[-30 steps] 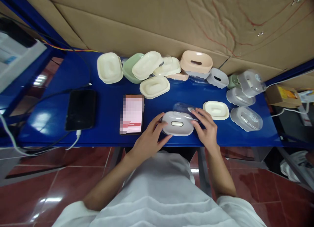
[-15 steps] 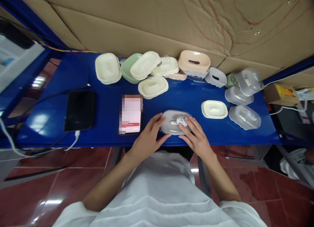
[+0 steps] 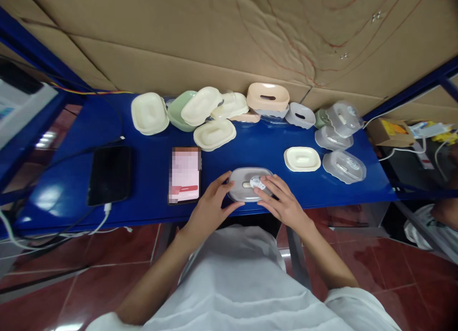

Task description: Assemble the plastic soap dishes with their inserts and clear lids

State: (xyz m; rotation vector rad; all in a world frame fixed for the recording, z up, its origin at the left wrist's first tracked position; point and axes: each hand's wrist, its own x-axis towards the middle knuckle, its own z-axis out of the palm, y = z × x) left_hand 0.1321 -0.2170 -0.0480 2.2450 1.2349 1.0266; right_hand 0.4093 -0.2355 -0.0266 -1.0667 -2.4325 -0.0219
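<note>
A grey soap box point(image 3: 239, 188) with a clear lid and a round white sticker point(image 3: 256, 182) lies near the table's front edge. A pale slot or bar shows in the middle of its lid. My left hand point(image 3: 211, 204) grips its left end, thumb along the front side and fingers on the far side. At the right end, my right hand point(image 3: 284, 202) holds it with fingers over the lid by the sticker and the thumb at the front. Behind it to the right lies a cream soap tray point(image 3: 302, 159).
Several cream trays point(image 3: 150, 114), a green tray point(image 3: 179, 114) and a peach box point(image 3: 268, 98) line the cardboard wall. Lidded grey boxes point(image 3: 344, 166) stand at right. A phone point(image 3: 185, 176) and a black tablet point(image 3: 110, 174) with a cable lie left. Part of another person shows far right.
The camera view has turned slightly, shifting the table's things leftward in the picture. Both hands keep nearly the same hold on the grey soap box.
</note>
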